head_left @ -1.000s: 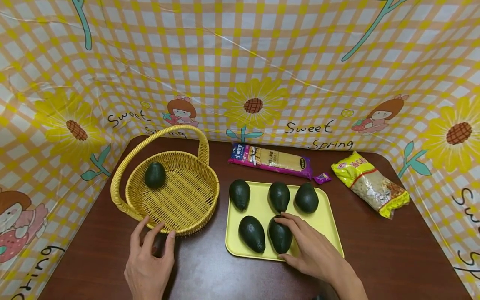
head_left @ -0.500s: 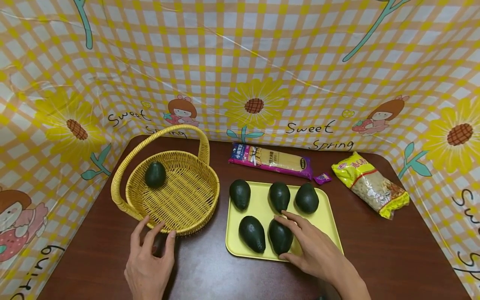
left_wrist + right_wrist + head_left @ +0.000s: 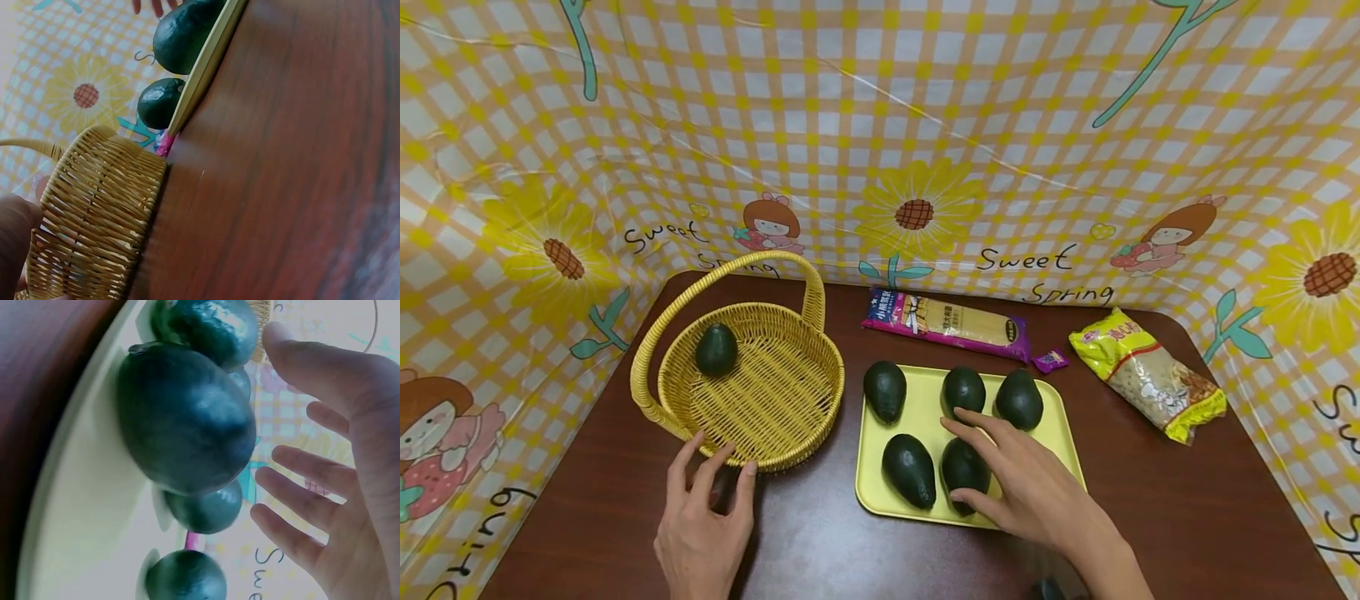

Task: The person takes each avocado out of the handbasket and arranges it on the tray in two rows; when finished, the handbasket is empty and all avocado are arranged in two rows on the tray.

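Note:
My right hand (image 3: 1030, 479) hovers over the front right avocado (image 3: 962, 471) on a yellow tray (image 3: 921, 400). Its fingers are spread, and the right wrist view shows a gap between them and that avocado (image 3: 187, 419). Several other dark green avocados lie on the tray, among them one at the front left (image 3: 908, 471) and one at the back left (image 3: 885, 392). My left hand (image 3: 703, 525) has its loosely bent fingertips at the near rim of a yellow wicker basket (image 3: 775, 392); firm contact is hard to tell. Inside the basket, at its left, sits a single avocado (image 3: 717, 350).
Behind the tray lie a purple noodle packet (image 3: 947, 323) and a small purple wrapped piece (image 3: 1049, 360). A yellow snack bag (image 3: 1150, 375) rests at the right. The basket's tall handle (image 3: 726, 271) arches over its left side. A patterned cloth (image 3: 880, 125) walls the table's back and sides.
My right hand has lifted off the front right avocado, its fingers spreading wider. The avocado stays on the tray. My left hand holds its place at the basket. The head view has shifted slightly.

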